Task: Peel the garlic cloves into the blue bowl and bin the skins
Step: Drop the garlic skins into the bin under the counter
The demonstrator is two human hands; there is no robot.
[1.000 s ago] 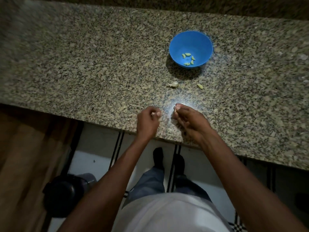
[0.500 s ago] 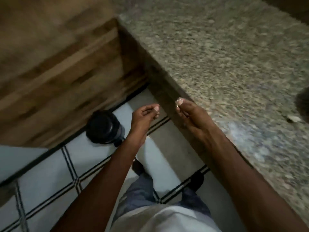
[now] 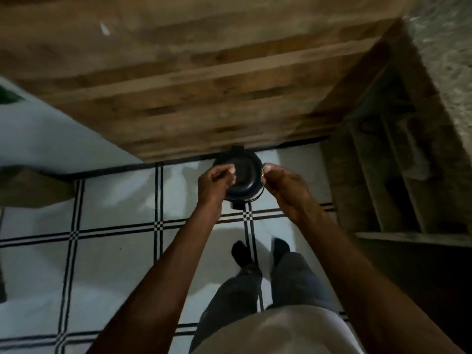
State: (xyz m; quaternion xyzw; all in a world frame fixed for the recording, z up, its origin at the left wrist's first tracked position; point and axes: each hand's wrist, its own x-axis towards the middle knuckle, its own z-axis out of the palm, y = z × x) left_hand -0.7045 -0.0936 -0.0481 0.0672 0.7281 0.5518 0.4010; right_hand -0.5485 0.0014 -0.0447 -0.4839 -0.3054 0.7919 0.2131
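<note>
Head view: both forearms reach forward and down, hands held side by side above a black bin (image 3: 244, 180) on the floor. Left hand (image 3: 214, 183) has fingers curled in, tips bunched against the thumb; what it pinches, if anything, can't be told, too blurred. Right hand (image 3: 283, 185) likewise curled, thumb and forefinger pressed together at the tip with a small pale bit showing between them, likely garlic skin (image 3: 264, 171), not clear enough to be sure. The two hands are apart, the bin's lid showing in the gap between them. Bin is round, dark, lid looks closed, standing against the foot of a wooden cabinet (image 3: 204, 80). Floor (image 3: 115, 213) is white tile with black double lines. The person's feet in dark footwear stand just behind the bin, grey trousers and pale shirt below. Granite counter edge (image 3: 449, 60) sits top right; bowl and cloves out of shot.
</note>
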